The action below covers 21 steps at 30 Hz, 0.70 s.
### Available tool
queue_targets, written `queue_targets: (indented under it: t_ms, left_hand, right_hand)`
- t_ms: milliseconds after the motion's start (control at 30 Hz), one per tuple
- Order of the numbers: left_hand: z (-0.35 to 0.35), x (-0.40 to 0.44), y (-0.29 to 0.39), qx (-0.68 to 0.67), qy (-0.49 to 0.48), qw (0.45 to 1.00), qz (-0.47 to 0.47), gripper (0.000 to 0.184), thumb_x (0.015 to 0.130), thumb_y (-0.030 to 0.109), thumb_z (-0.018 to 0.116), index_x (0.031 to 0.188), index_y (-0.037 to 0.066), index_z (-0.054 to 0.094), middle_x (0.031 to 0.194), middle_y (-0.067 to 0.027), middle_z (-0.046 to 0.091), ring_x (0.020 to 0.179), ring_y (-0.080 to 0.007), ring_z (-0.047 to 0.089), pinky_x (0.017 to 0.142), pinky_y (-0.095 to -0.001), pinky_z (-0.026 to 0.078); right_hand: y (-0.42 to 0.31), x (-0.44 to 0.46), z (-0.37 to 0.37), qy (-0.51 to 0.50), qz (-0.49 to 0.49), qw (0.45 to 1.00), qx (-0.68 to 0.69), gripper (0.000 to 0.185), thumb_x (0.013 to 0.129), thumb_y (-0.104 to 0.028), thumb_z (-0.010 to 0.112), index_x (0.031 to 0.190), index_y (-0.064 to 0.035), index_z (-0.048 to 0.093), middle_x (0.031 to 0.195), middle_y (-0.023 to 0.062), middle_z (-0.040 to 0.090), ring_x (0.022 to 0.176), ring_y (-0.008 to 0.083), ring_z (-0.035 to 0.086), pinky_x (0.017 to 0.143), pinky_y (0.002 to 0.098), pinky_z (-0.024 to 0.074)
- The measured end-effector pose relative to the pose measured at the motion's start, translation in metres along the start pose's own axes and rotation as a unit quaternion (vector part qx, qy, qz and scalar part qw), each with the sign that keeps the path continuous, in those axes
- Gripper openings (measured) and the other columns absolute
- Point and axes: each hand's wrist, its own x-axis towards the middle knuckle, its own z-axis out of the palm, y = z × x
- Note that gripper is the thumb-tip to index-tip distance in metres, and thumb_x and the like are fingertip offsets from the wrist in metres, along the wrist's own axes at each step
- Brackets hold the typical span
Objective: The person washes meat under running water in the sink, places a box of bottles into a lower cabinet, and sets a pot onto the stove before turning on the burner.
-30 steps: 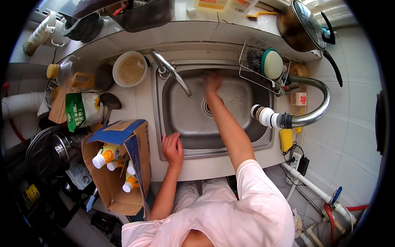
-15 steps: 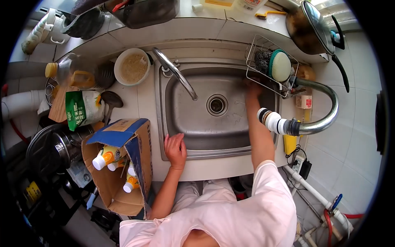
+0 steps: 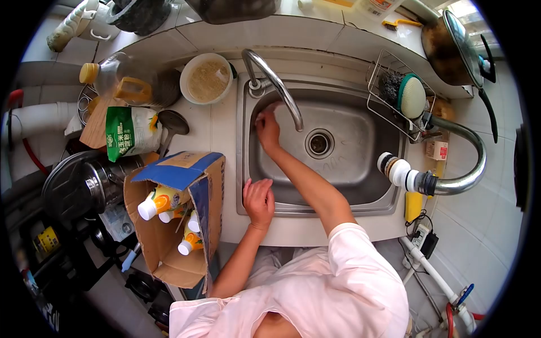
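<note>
My right hand [image 3: 267,128] is inside the steel sink [image 3: 344,163], against its left wall and left of the curved faucet [image 3: 276,84]. Its fingers are bent, and whatever they hold, if anything, is too small to make out. My left hand [image 3: 259,203] rests on the sink's front left rim with its fingers loosely spread and nothing in it. The round drain [image 3: 319,143] lies to the right of my right hand. Beside my left hand stands an open cardboard box [image 3: 215,208] with several orange-labelled bottles [image 3: 163,200] in it.
A tub of pale contents [image 3: 207,79] sits left of the faucet. A wire rack [image 3: 375,96] with a round scrubber [image 3: 412,97] hangs at the sink's back right. A thick curved pipe [image 3: 479,152] reaches over the right edge. A green packet [image 3: 129,132] lies behind the box.
My right hand has swept from the sink's middle to its right side, then across to the left wall. My left hand stays on the rim. The camera view has shifted slightly.
</note>
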Motion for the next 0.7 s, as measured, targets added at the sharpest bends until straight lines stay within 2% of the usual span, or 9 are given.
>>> queue_targets:
  t_ms: [100,200,300,367,433,500,567,667,700]
  left_hand:
    - [0.0,0.001,0.002,-0.005,0.011,1.0,0.001,0.02,0.071,-0.001,0.054,0.09,0.003,0.061,0.089,-0.0102,0.062,0.085,-0.0262,0.059,0.091,-0.0431,0.039]
    - [0.001,0.002,0.002,0.0,0.022,1.0,0.005,0.018,0.074,-0.003,0.053,0.09,0.002,0.061,0.09,-0.0115,0.062,0.086,-0.0277,0.058,0.088,-0.0391,0.041]
    - [-0.003,0.006,0.007,-0.156,0.049,0.975,-0.147,0.017,0.078,-0.003,0.051,0.092,0.0,0.06,0.092,-0.012,0.062,0.088,-0.027,0.058,0.086,-0.0333,0.043]
    - [0.0,0.011,0.011,-0.218,0.067,0.96,-0.164,0.019,0.083,-0.002,0.05,0.1,0.0,0.058,0.1,-0.0095,0.06,0.092,-0.021,0.057,0.084,-0.028,0.043]
    - [0.005,0.023,0.023,-0.282,0.067,0.938,-0.19,0.023,0.086,-0.002,0.049,0.107,0.003,0.056,0.105,-0.007,0.059,0.095,-0.0162,0.056,0.086,-0.0265,0.041]
    - [0.023,0.031,0.033,-0.383,0.003,0.886,-0.261,0.025,0.091,0.016,0.047,0.113,0.006,0.053,0.114,-0.0058,0.055,0.104,-0.0154,0.052,0.091,-0.0301,0.039]
    - [0.048,0.038,0.042,-0.457,-0.075,0.819,-0.338,0.03,0.093,0.027,0.046,0.114,0.008,0.052,0.119,-0.0064,0.052,0.107,-0.0171,0.051,0.094,-0.033,0.037]
    - [0.062,0.051,0.071,-0.743,-0.265,0.418,-0.451,0.036,0.09,0.036,0.048,0.116,0.01,0.049,0.117,-0.0076,0.052,0.106,-0.023,0.051,0.089,-0.0384,0.042]
    - [0.071,0.05,0.077,-0.744,-0.262,0.407,-0.461,0.037,0.09,0.037,0.048,0.116,0.011,0.048,0.118,-0.0076,0.052,0.107,-0.0235,0.051,0.088,-0.0399,0.043]
  right_hand:
    - [0.012,-0.053,-0.034,-0.198,-0.103,0.968,-0.113,0.019,0.076,-0.004,0.053,0.095,-0.004,0.052,0.075,0.0138,0.056,0.068,0.0264,0.058,0.063,0.0354,0.0461]
    - [0.024,-0.09,-0.072,-0.395,-0.02,0.918,-0.043,0.015,0.074,-0.004,0.055,0.089,-0.0032,0.055,0.082,0.0121,0.059,0.074,0.0247,0.06,0.065,0.0328,0.0477]
    - [0.035,-0.073,-0.111,-0.504,0.11,0.849,0.115,0.024,0.079,-0.003,0.046,0.102,-0.0023,0.052,0.085,0.0076,0.062,0.078,0.0191,0.061,0.071,0.029,0.0484]
    - [-0.023,-0.049,-0.168,-0.443,0.261,0.811,0.28,0.024,0.082,-0.003,0.042,0.104,-0.0037,0.051,0.095,0.0045,0.06,0.088,0.0172,0.059,0.079,0.028,0.0481]
    - [-0.049,-0.045,-0.206,-0.392,0.313,0.802,0.324,0.024,0.083,-0.003,0.042,0.105,-0.0045,0.05,0.1,0.0055,0.058,0.093,0.0179,0.058,0.082,0.0291,0.0477]
    - [-0.07,-0.045,-0.239,-0.34,0.349,0.786,0.381,0.023,0.084,-0.004,0.042,0.105,-0.0052,0.05,0.104,0.0065,0.056,0.097,0.0183,0.057,0.084,0.0302,0.0474]
    - [-0.088,-0.047,-0.264,-0.289,0.367,0.759,0.453,0.021,0.085,-0.005,0.042,0.105,-0.0057,0.05,0.105,0.0075,0.056,0.099,0.0186,0.056,0.085,0.0313,0.0473]
    - [-0.086,-0.051,-0.288,-0.241,0.334,0.816,0.406,0.023,0.084,-0.007,0.048,0.107,-0.0047,0.05,0.105,0.0086,0.056,0.095,0.0178,0.058,0.08,0.0305,0.0485]
    - [-0.084,-0.054,-0.302,-0.232,0.246,0.908,0.246,0.026,0.082,-0.007,0.051,0.108,-0.0047,0.05,0.103,0.0087,0.056,0.093,0.0183,0.058,0.077,0.0297,0.0484]
